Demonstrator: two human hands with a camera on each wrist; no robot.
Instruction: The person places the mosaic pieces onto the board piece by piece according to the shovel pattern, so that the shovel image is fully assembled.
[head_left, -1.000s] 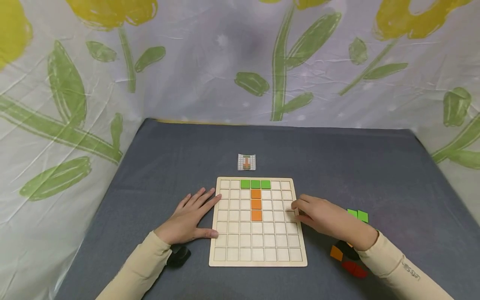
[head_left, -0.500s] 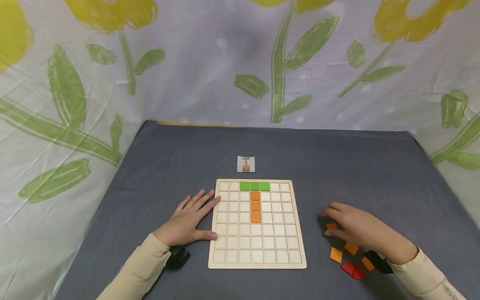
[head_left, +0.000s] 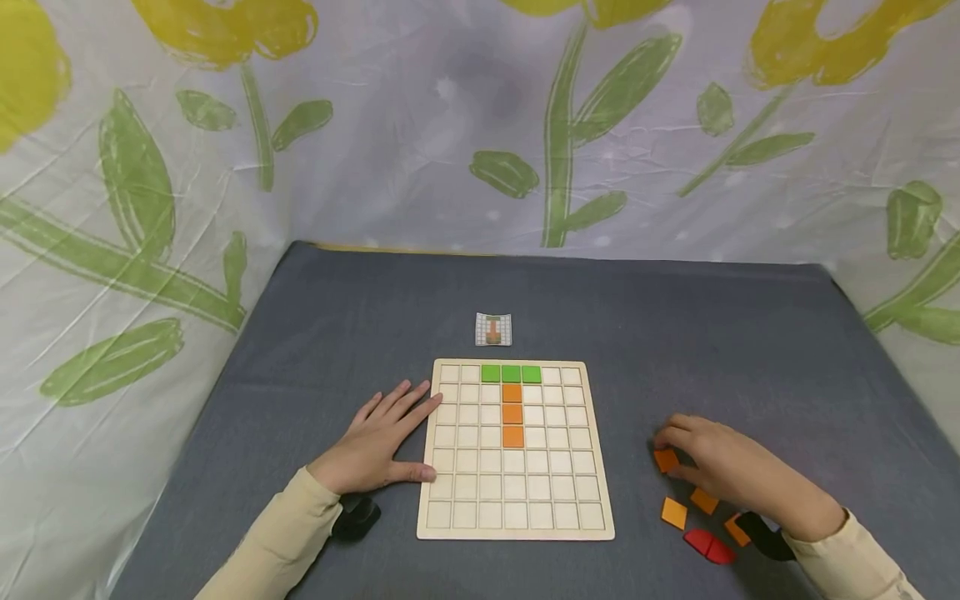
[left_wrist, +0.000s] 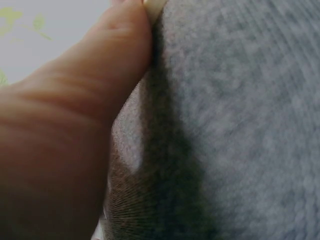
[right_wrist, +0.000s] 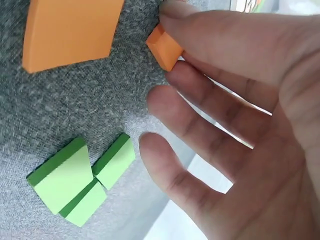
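A pale wooden grid board (head_left: 553,489) lies on the table. Three green square tiles (head_left: 511,374) fill part of its top row, with three orange square tiles (head_left: 512,414) in a column below the middle one. My left hand (head_left: 378,442) rests at the board's left edge, fingers spread, fingertips and thumb touching the rim. To the right of the board, my right hand (head_left: 723,458) pinches a loose orange tile (right_wrist: 165,47) between thumb and fingers, low over the cloth. In the left wrist view, the thumb (left_wrist: 107,60) reaches the board's edge.
Nearer the front lie more loose orange tiles (head_left: 673,512) and two red pieces (head_left: 709,547). Loose green tiles (right_wrist: 82,180) show in the right wrist view; the right hand hides them from the head camera. A small printed pattern card (head_left: 493,330) lies beyond the board.
My right hand has moved from the board's right edge to the loose tiles and has closed its fingers on an orange one. The left hand has stayed in place.
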